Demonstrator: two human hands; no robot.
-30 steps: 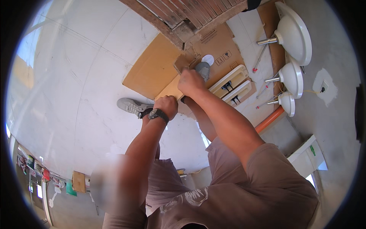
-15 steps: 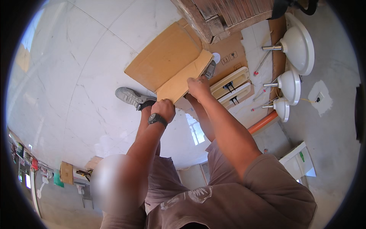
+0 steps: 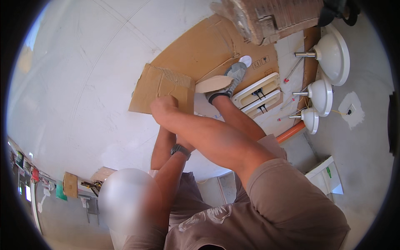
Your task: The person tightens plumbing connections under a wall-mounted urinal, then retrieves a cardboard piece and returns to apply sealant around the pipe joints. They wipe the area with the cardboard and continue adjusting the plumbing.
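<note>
A large brown cardboard sheet lies on the floor. Its near left part is a folded or torn panel with a ragged, ribbed edge. My right hand is closed on the near edge of this panel, its arm crossing over my left. Of my left hand, only a bit by the black wristwatch shows. The rest is hidden beneath my right forearm, so its fingers cannot be seen. A pale curled cardboard flap stands up beside my grey shoe, which rests on the sheet.
White washbasins with metal drain pipes stand along the right wall. Two cream trough-like pieces lie by my leg. A worn wooden object stands at the far side. An orange pipe runs along the right.
My right hand has moved left across my left arm to the cardboard's near left part. The panel has turned over leftward, and its ribbed torn edge shows. My left hand has gone beneath the right forearm.
</note>
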